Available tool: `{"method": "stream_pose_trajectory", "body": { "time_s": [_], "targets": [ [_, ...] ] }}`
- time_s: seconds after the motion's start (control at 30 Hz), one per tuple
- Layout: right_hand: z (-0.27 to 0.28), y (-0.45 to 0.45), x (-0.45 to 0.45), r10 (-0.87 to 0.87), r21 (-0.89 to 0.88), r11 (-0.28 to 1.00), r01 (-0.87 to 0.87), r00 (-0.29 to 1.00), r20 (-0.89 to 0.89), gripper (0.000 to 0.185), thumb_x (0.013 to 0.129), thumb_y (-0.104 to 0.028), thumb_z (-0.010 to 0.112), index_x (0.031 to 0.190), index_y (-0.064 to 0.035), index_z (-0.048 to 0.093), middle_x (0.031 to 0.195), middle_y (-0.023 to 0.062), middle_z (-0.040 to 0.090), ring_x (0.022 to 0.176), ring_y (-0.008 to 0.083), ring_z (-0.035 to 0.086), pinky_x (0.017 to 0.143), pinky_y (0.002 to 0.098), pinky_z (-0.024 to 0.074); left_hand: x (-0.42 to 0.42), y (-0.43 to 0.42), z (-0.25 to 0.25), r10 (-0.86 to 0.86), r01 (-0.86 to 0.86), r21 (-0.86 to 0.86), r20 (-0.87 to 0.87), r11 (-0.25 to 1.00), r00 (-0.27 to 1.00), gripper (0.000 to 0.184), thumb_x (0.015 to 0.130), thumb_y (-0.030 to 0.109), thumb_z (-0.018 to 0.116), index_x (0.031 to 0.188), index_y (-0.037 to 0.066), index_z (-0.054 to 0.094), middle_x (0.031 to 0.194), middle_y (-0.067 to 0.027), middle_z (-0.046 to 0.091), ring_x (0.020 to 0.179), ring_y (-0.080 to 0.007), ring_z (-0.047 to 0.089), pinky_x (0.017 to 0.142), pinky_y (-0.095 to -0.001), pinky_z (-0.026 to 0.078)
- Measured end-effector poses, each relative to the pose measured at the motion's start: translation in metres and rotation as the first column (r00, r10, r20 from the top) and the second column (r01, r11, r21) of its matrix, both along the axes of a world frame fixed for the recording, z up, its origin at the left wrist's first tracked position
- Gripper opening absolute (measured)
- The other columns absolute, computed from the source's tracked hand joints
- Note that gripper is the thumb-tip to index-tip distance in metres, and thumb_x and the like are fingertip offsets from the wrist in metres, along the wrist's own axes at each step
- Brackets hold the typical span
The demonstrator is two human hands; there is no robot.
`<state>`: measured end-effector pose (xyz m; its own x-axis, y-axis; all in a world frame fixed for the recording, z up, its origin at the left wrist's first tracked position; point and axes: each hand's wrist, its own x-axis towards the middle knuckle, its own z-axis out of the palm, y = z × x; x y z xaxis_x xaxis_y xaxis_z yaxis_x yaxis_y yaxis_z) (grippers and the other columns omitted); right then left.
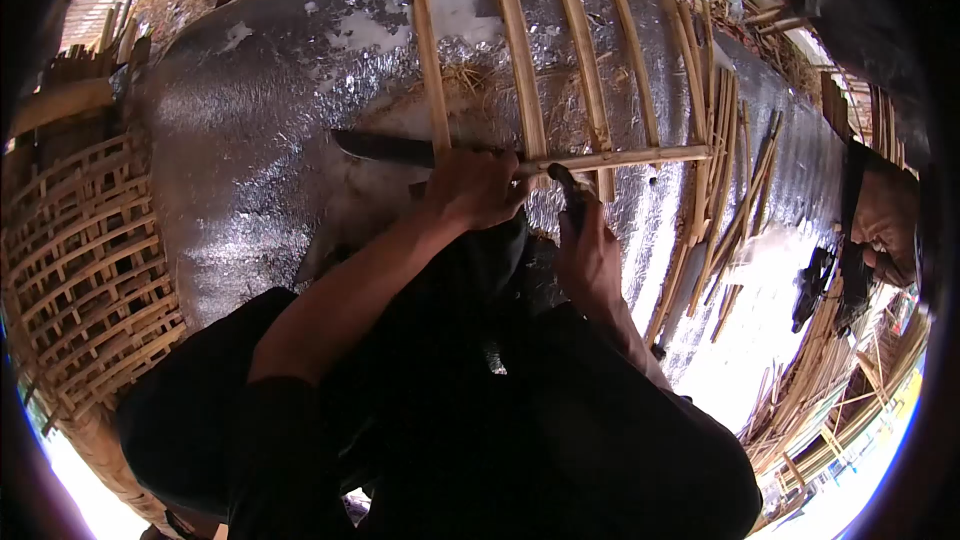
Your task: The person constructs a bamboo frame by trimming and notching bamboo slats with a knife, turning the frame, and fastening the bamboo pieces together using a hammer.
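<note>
My left hand [470, 187] is closed around the near end of a bamboo frame, where a crosspiece [640, 156] meets the long bamboo strips [515, 50]. A dark flat blade [385, 147] sticks out to the left beside this hand; what it is joined to is hidden. My right hand [590, 240] is wrapped round a dark tool handle [572, 202], whose rounded end reaches up to the crosspiece. The strips run away from me over a silvery foil sheet [230, 140].
A woven bamboo panel [90, 260] stands at the left. Loose bamboo sticks [735, 180] lie on the foil to the right, with a larger stick pile [810, 400] beyond. Another person's hand [885, 225] shows at the far right.
</note>
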<state>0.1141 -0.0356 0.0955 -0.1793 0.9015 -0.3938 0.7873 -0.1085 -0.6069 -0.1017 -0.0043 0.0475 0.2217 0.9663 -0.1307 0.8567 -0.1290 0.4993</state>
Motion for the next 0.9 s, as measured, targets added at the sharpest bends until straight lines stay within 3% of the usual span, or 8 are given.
{"method": "stream_pose_trajectory", "body": {
  "time_s": [0.07,0.13,0.3,0.43,0.53,0.57,0.73,0.9],
  "targets": [
    [-0.018,-0.020,0.007,0.063,0.362,0.932,-0.034,0.996,-0.068,0.034,0.104,-0.021,0.055,0.131,-0.0068,0.040,0.100,0.0313,0.068,0.082,0.0537,0.068,0.066,0.0622,0.0548,0.002,-0.009,-0.001,-0.005,0.005,0.015,-0.033,1.000,0.999,0.046,0.097,0.054,0.058,0.090,0.009,0.068,0.062,-0.0145,0.067,0.060,-0.0326,0.070,0.059,-0.0483,0.057],
    [0.001,-0.005,-0.005,0.045,-0.047,0.998,-0.042,0.996,0.076,0.033,0.104,-0.021,0.055,0.129,-0.0070,0.040,0.098,0.0304,0.069,0.079,0.0536,0.068,0.064,0.0621,0.0546,-0.001,-0.010,-0.011,-0.029,0.031,0.049,-0.045,0.998,0.999,0.045,0.096,0.053,0.060,0.092,0.009,0.068,0.062,-0.0138,0.067,0.059,-0.0325,0.070,0.059,-0.0484,0.056],
    [-0.001,-0.009,-0.003,0.016,0.342,0.938,0.045,0.985,-0.174,0.032,0.104,-0.018,0.053,0.130,-0.0078,0.039,0.092,0.0311,0.069,0.075,0.0530,0.068,0.056,0.0607,0.0521,0.004,-0.017,-0.007,-0.011,0.011,-0.024,-0.012,1.000,1.000,0.044,0.093,0.052,0.062,0.095,0.009,0.068,0.065,-0.0147,0.068,0.061,-0.0344,0.070,0.061,-0.0509,0.055],
    [-0.002,0.009,0.001,0.048,-0.048,0.998,-0.051,0.997,-0.061,0.037,0.105,-0.018,0.053,0.136,-0.0065,0.037,0.091,0.0317,0.069,0.070,0.0522,0.068,0.055,0.0621,0.0523,-0.001,-0.006,-0.008,0.006,-0.002,0.214,-0.015,0.977,1.000,0.043,0.095,0.052,0.060,0.091,0.009,0.069,0.064,-0.0152,0.067,0.060,-0.0354,0.069,0.058,-0.0509,0.054],
    [-0.016,-0.008,0.001,0.112,0.618,0.783,-0.066,0.993,-0.036,0.030,0.105,-0.014,0.054,0.130,-0.0051,0.041,0.097,0.0307,0.067,0.075,0.0507,0.069,0.056,0.0569,0.0556,0.005,-0.023,-0.014,0.025,-0.025,0.107,0.002,0.994,1.000,0.042,0.096,0.052,0.061,0.090,0.011,0.068,0.062,-0.0148,0.065,0.056,-0.0335,0.066,0.054,-0.0500,0.053],
    [-0.019,-0.001,0.005,0.100,0.133,0.986,-0.100,0.995,0.008,0.033,0.104,-0.010,0.055,0.132,-0.0033,0.042,0.090,0.0274,0.067,0.072,0.0482,0.069,0.054,0.0539,0.0542,0.003,-0.019,-0.017,0.045,-0.045,0.172,0.004,0.984,0.999,0.042,0.096,0.052,0.061,0.090,0.011,0.068,0.061,-0.0141,0.065,0.055,-0.0335,0.067,0.053,-0.0501,0.053],
    [0.004,0.000,0.004,-0.082,0.260,0.959,0.112,0.989,-0.122,0.033,0.103,-0.016,0.056,0.131,-0.0041,0.043,0.083,0.0254,0.070,0.067,0.0482,0.069,0.055,0.0573,0.0517,0.001,-0.006,0.004,-0.033,0.029,-0.051,-0.079,0.998,0.996,0.040,0.093,0.048,0.062,0.088,0.009,0.069,0.064,-0.0152,0.068,0.061,-0.0357,0.070,0.057,-0.0488,0.056],
    [-0.020,0.020,0.033,0.241,0.230,0.946,-0.226,0.970,-0.037,0.035,0.102,-0.015,0.059,0.131,-0.0032,0.043,0.083,0.0234,0.069,0.066,0.0423,0.069,0.054,0.0524,0.0550,-0.013,-0.002,-0.007,-0.042,0.038,0.024,0.155,0.999,0.987,0.031,0.096,0.034,0.060,0.103,0.005,0.069,0.085,-0.0182,0.071,0.077,-0.0346,0.071,0.071,-0.0496,0.057]
  ]
}}
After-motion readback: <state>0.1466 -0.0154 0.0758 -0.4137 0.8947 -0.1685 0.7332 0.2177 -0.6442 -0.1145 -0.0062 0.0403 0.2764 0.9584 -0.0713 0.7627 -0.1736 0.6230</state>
